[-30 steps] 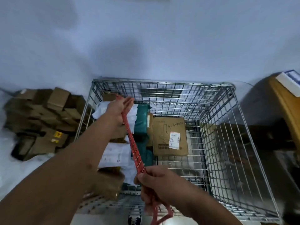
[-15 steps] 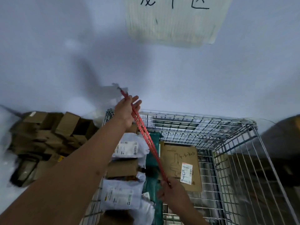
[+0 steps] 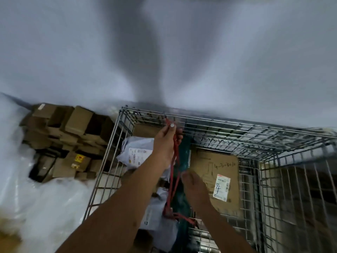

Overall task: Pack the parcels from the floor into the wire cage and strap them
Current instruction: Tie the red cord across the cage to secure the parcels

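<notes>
A wire cage (image 3: 237,123) stands against a pale wall. Inside lie a flat cardboard parcel (image 3: 209,165) with a white label, a dark green bag (image 3: 184,157) and grey plastic mailers (image 3: 135,152). A red strap (image 3: 173,179) runs from the cage's far top rail down across the parcels to the near side. My left hand (image 3: 166,143) grips the strap's far end at that rail. My right hand (image 3: 193,187) is blurred and holds the strap lower down, above the green bag.
A heap of brown cardboard parcels (image 3: 69,139) lies on the floor left of the cage. Clear plastic sheeting (image 3: 36,207) covers the floor at the near left. The cage's right half shows bare wire floor (image 3: 251,189).
My left hand has carried the strap's end down to the cage's far top rail. My right hand has slid up the strap. The camera has tilted back down.
</notes>
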`<state>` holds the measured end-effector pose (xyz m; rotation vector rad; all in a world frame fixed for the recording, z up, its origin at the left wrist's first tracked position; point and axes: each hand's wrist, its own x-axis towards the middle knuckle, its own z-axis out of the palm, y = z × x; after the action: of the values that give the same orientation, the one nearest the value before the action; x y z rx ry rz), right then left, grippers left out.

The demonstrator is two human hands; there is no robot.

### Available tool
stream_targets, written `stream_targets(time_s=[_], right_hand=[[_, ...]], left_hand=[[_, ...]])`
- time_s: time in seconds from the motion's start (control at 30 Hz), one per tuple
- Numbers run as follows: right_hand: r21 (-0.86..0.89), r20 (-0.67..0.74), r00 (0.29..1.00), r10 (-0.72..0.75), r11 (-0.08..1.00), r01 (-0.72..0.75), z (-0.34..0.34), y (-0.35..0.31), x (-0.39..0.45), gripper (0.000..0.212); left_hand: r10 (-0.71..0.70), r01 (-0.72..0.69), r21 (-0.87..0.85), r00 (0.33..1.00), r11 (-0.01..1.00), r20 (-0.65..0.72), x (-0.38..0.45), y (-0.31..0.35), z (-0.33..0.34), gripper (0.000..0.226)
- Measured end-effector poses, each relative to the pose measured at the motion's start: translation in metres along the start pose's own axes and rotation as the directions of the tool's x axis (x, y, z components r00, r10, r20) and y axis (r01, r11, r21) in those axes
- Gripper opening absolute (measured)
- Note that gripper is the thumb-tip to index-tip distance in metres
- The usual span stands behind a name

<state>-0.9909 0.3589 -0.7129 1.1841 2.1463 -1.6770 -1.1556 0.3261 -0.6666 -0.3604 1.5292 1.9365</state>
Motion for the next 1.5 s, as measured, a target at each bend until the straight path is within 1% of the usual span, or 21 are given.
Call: stream_targets(time_s=[0.1, 0.2, 0.3, 0.47, 0.63, 0.77, 0.87, 0.97, 1.03, 1.07, 1.1, 1.13, 1.17, 1.2, 1.27, 1.3, 1.33, 1.37, 1.4, 1.43, 1.5], right_hand=[[0.106, -0.183, 0.966, -0.183, 0.973, 0.205, -0.016, -0.029, 0.024, 0.021], [0.215, -0.174, 0.95, -0.258, 0.932, 0.293, -0.023, -0.06, 0.053, 0.024], [0.244, -0.094, 0.971, -0.22, 0.94, 0.237, -0.019, -0.076, 0.08, 0.025], [0.241, -0.084, 0.981, -0.175, 0.952, 0.19, -0.012, -0.079, 0.103, 0.011], [0.238, -0.182, 0.977, -0.111, 0.959, 0.154, -0.001, -0.075, 0.119, 0.018], [0.258, -0.173, 0.984, -0.041, 0.962, 0.086, 0.007, -0.072, 0.132, 0.024], [0.372, -0.189, 0.982, 0.016, 0.926, 0.057, 0.011, -0.068, 0.134, 0.023], [0.427, -0.215, 0.976, -0.031, 0.896, 0.122, 0.01, -0.071, 0.127, 0.02], [0.312, -0.223, 0.956, -0.193, 0.914, 0.257, 0.008, -0.074, 0.119, 0.017], [0.157, -0.204, 0.922, -0.328, 0.919, 0.362, 0.005, -0.074, 0.115, 0.016], [-0.051, -0.152, 0.863, -0.482, 0.876, 0.48, 0.004, -0.073, 0.11, 0.015], [-0.241, -0.073, 0.788, -0.611, 0.778, 0.581, 0.003, -0.07, 0.107, 0.015], [-0.367, -0.006, 0.733, -0.681, 0.683, 0.632, 0.002, -0.066, 0.105, 0.015], [-0.41, -0.002, 0.72, -0.694, 0.657, 0.633, 0.001, -0.062, 0.104, 0.015], [-0.27, -0.202, 0.801, -0.563, 0.818, 0.508, -0.004, -0.061, 0.105, 0.011], [-0.087, -0.314, 0.856, -0.41, 0.91, 0.405, -0.007, -0.062, 0.108, 0.007], [0.106, -0.351, 0.904, -0.244, 0.949, 0.297, -0.011, -0.063, 0.113, 0.007], [0.216, -0.323, 0.938, -0.125, 0.955, 0.202, -0.014, -0.063, 0.118, 0.009], [0.238, -0.264, 0.962, -0.069, 0.962, 0.134, -0.017, -0.061, 0.123, 0.01], [0.217, -0.202, 0.978, -0.053, 0.971, 0.097, -0.019, -0.059, 0.126, 0.01], [0.144, -0.114, 0.986, -0.124, 0.98, 0.14, -0.023, -0.058, 0.128, 0.008]], left_hand=[[-0.051, 0.052, 0.003, 0.996, 0.999, -0.068, -0.002, -0.015, 0.006, 0.022], [-0.075, 0.076, 0.044, 0.997, 0.996, -0.027, -0.003, -0.026, 0.008, 0.023], [-0.084, 0.083, 0.057, 0.996, 0.995, 0.011, -0.001, -0.037, 0.008, 0.023], [-0.073, 0.071, 0.101, 0.997, 0.992, 0.013, 0.005, -0.047, 0.002, 0.019], [-0.131, 0.106, 0.24, 0.987, 0.965, 0.09, 0.014, -0.05, -0.005, 0.05], [-0.215, 0.187, 0.198, 0.967, 0.962, 0.133, 0.028, -0.053, -0.019, 0.033], [-0.289, 0.277, 0.117, 0.952, 0.954, 0.104, 0.036, -0.054, -0.026, 0.023], [-0.291, 0.264, 0.222, 0.952, 0.939, 0.097, 0.04, -0.054, -0.029, 0.021], [-0.246, 0.193, 0.37, 0.964, 0.909, 0.102, 0.042, -0.052, -0.03, 0.022], [-0.227, 0.158, 0.434, 0.968, 0.887, 0.111, 0.043, -0.05, -0.03, 0.025], [-0.216, 0.135, 0.481, 0.969, 0.867, 0.117, 0.046, -0.049, -0.031, 0.031], [-0.212, 0.126, 0.504, 0.97, 0.854, 0.116, 0.049, -0.048, -0.033, 0.036], [-0.204, 0.113, 0.53, 0.972, 0.84, 0.117, 0.052, -0.05, -0.037, 0.04], [-0.185, 0.09, 0.55, 0.975, 0.83, 0.119, 0.053, -0.051, -0.04, 0.04], [-0.17, 0.049, 0.531, 0.969, 0.846, 0.181, 0.053, -0.053, -0.044, 0.029], [-0.164, 0.034, 0.506, 0.963, 0.862, 0.216, 0.052, -0.055, -0.046, 0.022], [-0.16, 0.032, 0.475, 0.959, 0.88, 0.233, 0.049, -0.056, -0.049, 0.019], [-0.153, 0.033, 0.453, 0.961, 0.891, 0.231, 0.048, -0.059, -0.053, 0.018], [-0.134, 0.025, 0.44, 0.967, 0.897, 0.217, 0.047, -0.062, -0.055, 0.018], [-0.113, 0.017, 0.441, 0.975, 0.897, 0.193, 0.047, -0.066, -0.057, 0.018], [-0.085, 0.01, 0.45, 0.985, 0.893, 0.149, 0.046, -0.068, -0.059, 0.016]])
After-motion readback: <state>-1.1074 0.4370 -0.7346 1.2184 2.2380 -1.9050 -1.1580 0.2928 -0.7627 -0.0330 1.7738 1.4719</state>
